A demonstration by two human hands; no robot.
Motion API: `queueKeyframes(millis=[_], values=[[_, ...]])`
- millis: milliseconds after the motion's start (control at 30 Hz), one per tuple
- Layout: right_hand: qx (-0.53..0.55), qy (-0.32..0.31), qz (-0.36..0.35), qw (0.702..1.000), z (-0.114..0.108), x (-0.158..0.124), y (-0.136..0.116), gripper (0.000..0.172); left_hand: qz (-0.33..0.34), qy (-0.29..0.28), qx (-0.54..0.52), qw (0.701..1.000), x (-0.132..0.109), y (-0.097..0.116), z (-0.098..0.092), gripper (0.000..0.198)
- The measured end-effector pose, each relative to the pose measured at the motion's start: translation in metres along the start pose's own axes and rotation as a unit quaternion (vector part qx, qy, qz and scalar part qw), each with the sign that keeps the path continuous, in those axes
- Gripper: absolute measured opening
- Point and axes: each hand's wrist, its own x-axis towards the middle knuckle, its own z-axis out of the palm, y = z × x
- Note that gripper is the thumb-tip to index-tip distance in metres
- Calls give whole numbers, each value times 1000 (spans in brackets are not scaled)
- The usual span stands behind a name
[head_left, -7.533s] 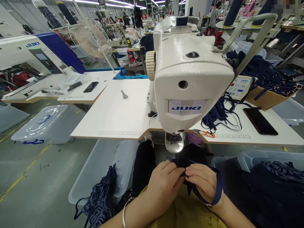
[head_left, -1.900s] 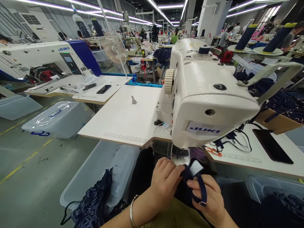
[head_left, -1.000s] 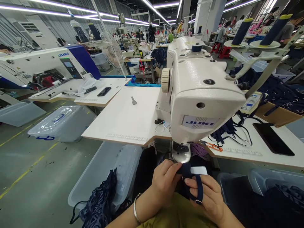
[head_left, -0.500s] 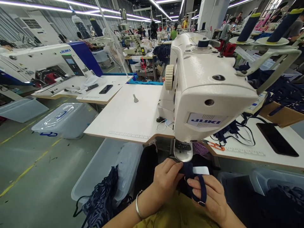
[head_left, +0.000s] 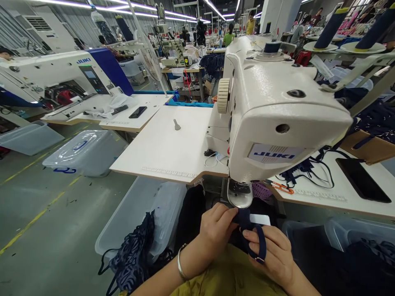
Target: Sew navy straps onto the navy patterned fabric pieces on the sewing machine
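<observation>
My left hand (head_left: 216, 230) pinches a dark navy fabric strap (head_left: 249, 230) just below the presser area of a white JUKI sewing machine (head_left: 277, 115). A silver bangle circles that wrist. My right hand (head_left: 274, 257) grips the same strap, whose loop runs over its fingers and ends in a small metal ring. A white label (head_left: 260, 219) shows behind the strap. Both hands sit close together over my yellow-green lap.
A white worktable (head_left: 166, 144) surrounds the machine. Orange thread snips (head_left: 279, 187), loose navy straps and a black phone (head_left: 362, 185) lie to the right. Clear plastic bins (head_left: 145, 209) with patterned navy fabric stand below. Another JUKI machine (head_left: 52, 78) stands left; people work far behind.
The strap has been gathered from my lap up to the machine's presser foot, and a white label has appeared behind it. In the last second the hands hardly move; the view shifts slightly.
</observation>
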Motion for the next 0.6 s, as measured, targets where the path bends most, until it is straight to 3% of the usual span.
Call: queueKeyframes(millis=[367,500,600], values=[[-5,12,37,999,0,-4,-4,4,-6,-19,-5,1000,-2,-1,1,16],[15,14,49,999,1,-7,-4,18,-22,-52,-19,998,-5,-3,4,19],[23,10,82,996,1,-9,-3,19,-51,-91,-40,994,-11,-8,12,18]])
